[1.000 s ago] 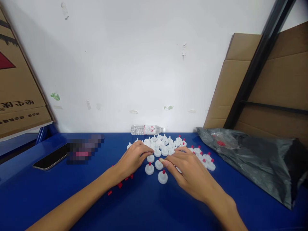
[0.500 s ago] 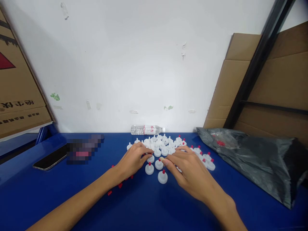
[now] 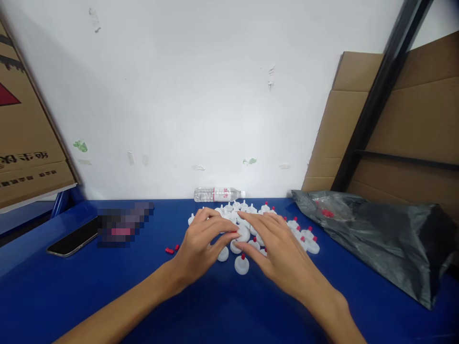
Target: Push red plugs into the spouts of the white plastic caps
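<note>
My left hand [image 3: 208, 239] is closed, thumb and forefinger pinching a small red cap [image 3: 236, 231], of which only a bit shows. Between the thumb and fingers of my right hand [image 3: 276, 239] is a white nozzle lid [image 3: 244, 233], tipped on its side with its nozzle end toward my left fingertips. The red cap meets that end. Just below my hands stands a white lid with a red tip [image 3: 242, 264]. More white lids, some with bare nozzles, cluster behind my fingers, partly hidden.
A clear bottle [image 3: 218, 194] lies along the wall. Several red-tipped lids [image 3: 311, 244] stand at right beside a dark plastic bag [image 3: 387, 243] bearing a clear bag of red pieces [image 3: 328, 212]. Loose red caps [image 3: 169, 250] and a phone [image 3: 73, 236] are at left.
My hands have come together. A white lid is now lifted and tipped in my right fingers, and my left hand has moved right, bringing a red cap against it.
</note>
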The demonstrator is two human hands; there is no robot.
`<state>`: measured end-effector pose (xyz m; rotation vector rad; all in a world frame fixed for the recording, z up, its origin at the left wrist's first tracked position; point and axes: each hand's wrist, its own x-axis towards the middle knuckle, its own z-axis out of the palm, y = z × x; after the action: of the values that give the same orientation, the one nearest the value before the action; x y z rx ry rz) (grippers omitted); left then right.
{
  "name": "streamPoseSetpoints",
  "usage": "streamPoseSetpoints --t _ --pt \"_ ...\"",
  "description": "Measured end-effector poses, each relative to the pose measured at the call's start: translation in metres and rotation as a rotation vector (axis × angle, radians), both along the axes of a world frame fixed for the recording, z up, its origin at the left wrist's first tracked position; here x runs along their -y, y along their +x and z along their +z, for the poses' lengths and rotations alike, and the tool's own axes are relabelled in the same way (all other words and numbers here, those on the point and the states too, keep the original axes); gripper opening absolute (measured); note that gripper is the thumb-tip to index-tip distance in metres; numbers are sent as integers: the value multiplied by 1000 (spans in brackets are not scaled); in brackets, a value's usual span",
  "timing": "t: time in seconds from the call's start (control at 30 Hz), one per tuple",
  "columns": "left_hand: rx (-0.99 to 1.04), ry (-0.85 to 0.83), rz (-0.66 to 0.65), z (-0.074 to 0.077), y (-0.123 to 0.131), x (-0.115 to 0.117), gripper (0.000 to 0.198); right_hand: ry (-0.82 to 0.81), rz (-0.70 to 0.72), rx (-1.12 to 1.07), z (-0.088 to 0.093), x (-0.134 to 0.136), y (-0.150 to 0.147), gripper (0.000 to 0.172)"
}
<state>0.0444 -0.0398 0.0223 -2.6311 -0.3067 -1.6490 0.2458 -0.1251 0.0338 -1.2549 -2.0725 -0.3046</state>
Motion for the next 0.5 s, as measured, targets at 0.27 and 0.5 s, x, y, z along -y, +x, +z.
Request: streamPoseSetpoints --t 0.27,0.5 --pt "-18 -115 -66 0 2 5 3 52 82 67 0 2 -3 19" --pt "-172 -412 -97 7 -3 12 15 -33 102 109 -1 3 -4 8"
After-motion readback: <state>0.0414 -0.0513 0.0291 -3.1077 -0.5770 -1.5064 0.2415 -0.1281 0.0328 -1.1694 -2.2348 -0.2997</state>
